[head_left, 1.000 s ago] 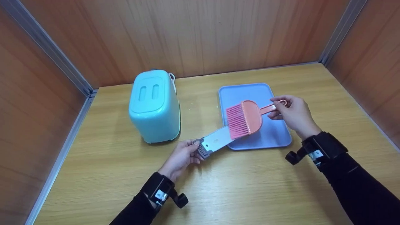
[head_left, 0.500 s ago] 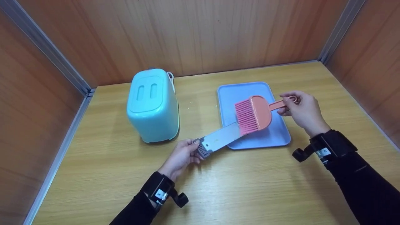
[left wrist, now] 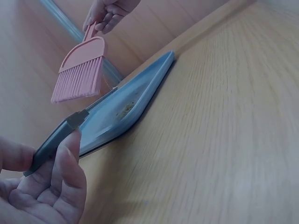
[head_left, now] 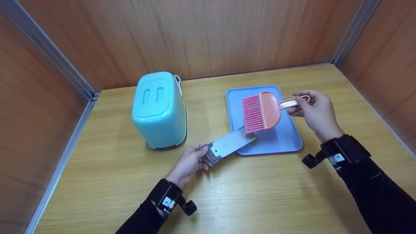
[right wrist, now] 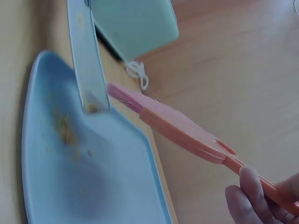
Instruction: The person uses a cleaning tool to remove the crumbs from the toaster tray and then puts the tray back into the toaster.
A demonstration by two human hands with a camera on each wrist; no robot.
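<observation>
My left hand (head_left: 191, 162) grips the grey handle (left wrist: 56, 140) of a flat metal blade (head_left: 231, 143). The blade's tip reaches over the near left edge of a blue tray (head_left: 286, 136). My right hand (head_left: 310, 109) pinches the thin handle of a pink brush (head_left: 261, 110) and holds it above the tray, bristles pointing left and down towards the blade's tip. In the left wrist view the brush (left wrist: 79, 74) hangs clear above the blade. Crumbs (right wrist: 65, 130) lie on the tray (right wrist: 70, 186) near the blade's tip (right wrist: 88, 70).
A teal plastic bin (head_left: 159, 109) with a lid stands on the wooden table, left of the tray. Wooden walls close in the back and both sides. A few specks lie on the table between bin and tray.
My right hand has lifted the pink brush off the blade and drawn it back and to the right over the tray. The left hand and the blade have stayed put.
</observation>
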